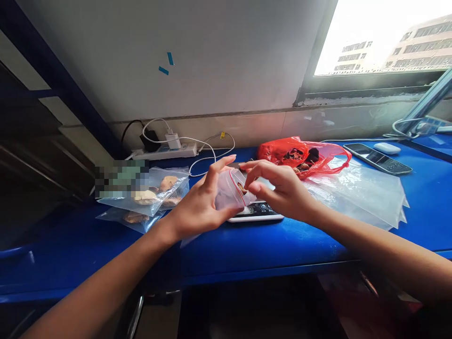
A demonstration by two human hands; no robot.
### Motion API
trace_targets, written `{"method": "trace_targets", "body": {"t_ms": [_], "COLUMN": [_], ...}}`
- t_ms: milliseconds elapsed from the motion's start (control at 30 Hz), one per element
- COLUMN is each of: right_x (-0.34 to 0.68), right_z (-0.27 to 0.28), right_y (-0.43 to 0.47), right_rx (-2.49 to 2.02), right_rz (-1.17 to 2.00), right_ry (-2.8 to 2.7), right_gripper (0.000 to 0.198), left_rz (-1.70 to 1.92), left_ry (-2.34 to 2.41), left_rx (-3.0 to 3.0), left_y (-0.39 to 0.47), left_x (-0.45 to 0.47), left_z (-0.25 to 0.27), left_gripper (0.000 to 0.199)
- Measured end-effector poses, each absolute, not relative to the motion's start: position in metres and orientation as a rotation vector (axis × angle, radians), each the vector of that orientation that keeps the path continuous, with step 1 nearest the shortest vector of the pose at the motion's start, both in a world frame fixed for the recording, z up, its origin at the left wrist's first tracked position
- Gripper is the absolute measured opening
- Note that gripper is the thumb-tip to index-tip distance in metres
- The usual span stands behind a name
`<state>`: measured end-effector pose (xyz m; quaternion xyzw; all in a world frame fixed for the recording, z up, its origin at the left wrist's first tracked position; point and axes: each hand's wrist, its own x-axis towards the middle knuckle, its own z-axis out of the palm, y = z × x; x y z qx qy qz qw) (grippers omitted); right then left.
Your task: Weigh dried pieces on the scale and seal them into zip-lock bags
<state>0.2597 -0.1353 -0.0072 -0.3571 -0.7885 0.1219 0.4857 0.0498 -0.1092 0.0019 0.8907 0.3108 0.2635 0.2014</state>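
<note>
My left hand (199, 205) grips a clear zip bag (226, 192) with a red seal line, thumb at its lower edge and fingers spread behind it. The bag's mouth faces right. At that mouth my right hand (277, 186) is closed, its fingertips at a small brown dried piece (242, 188). Under both hands lies a white kitchen scale (261, 214) with a dark control panel, partly hidden. Behind my right hand, an open red plastic bag (278, 147) holds several dark dried pieces (312, 157).
Filled clear bags (146, 195) with tan pieces lie at the left. Flat clear bags (367, 200) are spread at the right, near a phone (377, 157) and a white earbud case (387, 148). A power strip (180, 150) with white cables runs along the wall behind the blue table (300, 245).
</note>
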Motion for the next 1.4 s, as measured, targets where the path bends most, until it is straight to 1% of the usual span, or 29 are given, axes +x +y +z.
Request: {"method": "trace_targets", "body": {"t_ms": [67,133,233,367,533,633,700,833,900,967,1033,1067,1100,1233,1333,1400], "right_x": [0.269,0.278,0.285,0.286,0.278,0.266,0.257,0.245,0.244,0.246,0.251,0.255,0.258,0.265,0.264,0.262], "right_z": [-0.01,-0.018,-0.03,-0.031,-0.007,0.005,0.007,0.006,0.006,0.006,0.007,0.007,0.007,0.005,0.003,0.002], "right_y": [-0.121,-0.101,-0.071,-0.064,-0.107,-0.134,-0.146,-0.164,-0.17,-0.172,-0.17,-0.168,-0.166,-0.158,-0.157,-0.158], "right_rx": [-0.958,-1.163,-1.421,-1.438,-1.233,-1.135,-1.086,-1.112,-1.105,-1.058,-1.031,-1.032,-1.044,-1.096,-1.088,-1.065], "right_rz": [0.07,-0.086,-0.137,-0.084,-0.033,-0.002,0.034,0.153,0.25,0.335,0.366,0.377,0.389,0.483,0.558,0.62], "right_ry": [-1.921,-1.868,-1.968,-2.15,-2.017,-2.032,-2.064,-2.015,-2.052,-2.076,-2.03,-1.984,-1.929,-1.738,-1.663,-1.601], "right_gripper": [0.027,0.019,0.027,0.018,0.014,0.018,0.019,0.032,0.027,0.021,0.023,0.024,0.026,0.028,0.028,0.03], "left_rz": [0.768,0.783,0.746,0.715,0.79,0.869,0.938,1.053,1.072,1.028,0.92,0.865,0.822,0.748,0.666,0.678], "left_ry": [0.918,0.966,0.996,1.008,0.991,0.93,0.933,1.025,1.018,0.984,0.938,0.921,0.917,0.932,0.782,0.68], "left_rx": [2.463,2.479,2.544,2.578,2.528,2.552,2.561,2.571,2.563,2.509,2.38,2.285,2.175,1.737,1.518,1.425], "left_y": [-0.108,-0.108,-0.111,-0.114,-0.11,-0.109,-0.111,-0.116,-0.117,-0.116,-0.113,-0.11,-0.108,-0.098,-0.094,-0.093], "left_x": [0.048,0.046,0.046,0.047,0.047,0.049,0.051,0.054,0.053,0.052,0.049,0.048,0.047,0.045,0.046,0.047], "left_z": [0.004,0.006,0.008,0.01,0.003,-0.003,-0.005,-0.005,-0.005,-0.004,-0.004,-0.004,-0.004,-0.001,0.002,0.003], "left_gripper": [0.085,0.084,0.079,0.075,0.077,0.079,0.076,0.071,0.075,0.085,0.097,0.1,0.098,0.076,0.061,0.052]}}
